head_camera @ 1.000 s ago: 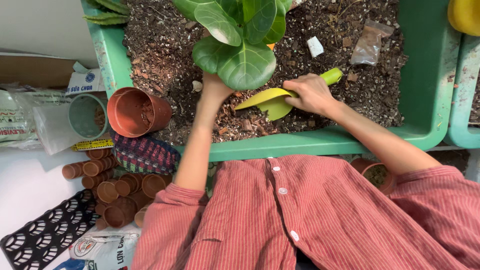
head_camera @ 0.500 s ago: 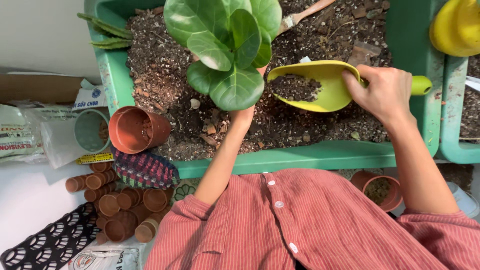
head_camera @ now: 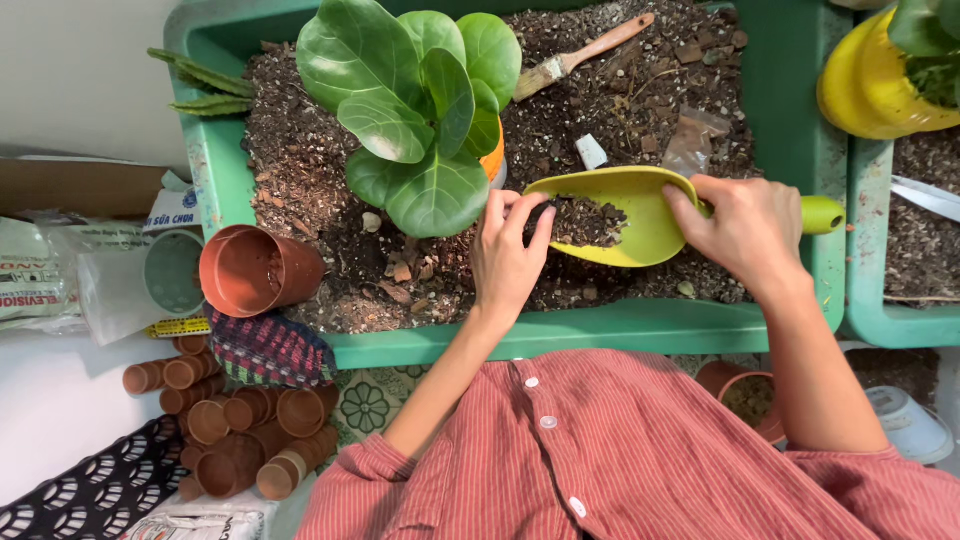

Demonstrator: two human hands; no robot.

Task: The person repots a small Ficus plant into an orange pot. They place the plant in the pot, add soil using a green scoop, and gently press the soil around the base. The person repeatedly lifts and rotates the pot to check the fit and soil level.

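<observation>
My right hand point(head_camera: 748, 232) grips the handle of a lime-green plastic scoop point(head_camera: 640, 222) that carries some dark soil. It hovers level over the soil in a big green tray point(head_camera: 640, 332). My left hand point(head_camera: 506, 258) reaches up beside the scoop's front rim, fingers spread and touching the soil in it. Just left of that hand stands a leafy green plant point(head_camera: 415, 110) in an orange pot point(head_camera: 493, 160), mostly hidden by the leaves.
A paintbrush point(head_camera: 585, 58) lies on the soil at the back. A brown plastic pot point(head_camera: 255, 270) leans on the tray's left edge. Several small brown pots point(head_camera: 235, 430) lie stacked lower left. A yellow pot point(head_camera: 875, 85) stands in a second tray at right.
The scoop, dug into the soil a second ago, has been lifted with soil in it. My left hand left the plant's base and came to the scoop's rim.
</observation>
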